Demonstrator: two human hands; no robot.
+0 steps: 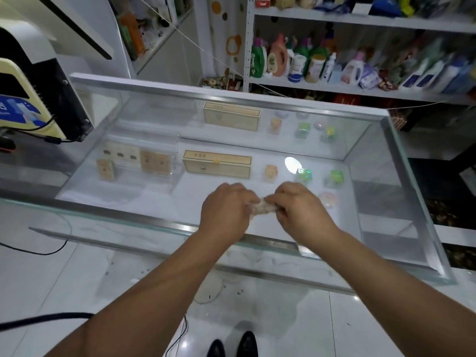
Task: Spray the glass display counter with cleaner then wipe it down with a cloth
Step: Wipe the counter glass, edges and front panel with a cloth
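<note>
Left hand (226,207) and right hand (298,204) both pinch a small crumpled pinkish cloth (261,206) | above near edge of clear glass display counter (144,161) | cloth looks soft, light; grip bunched ends.

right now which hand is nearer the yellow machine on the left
Left. The left hand is well right of the yellow machine; the right hand is farther right, at the cloth's other end.

Head-worn view, down over counter (144,219)
</note>
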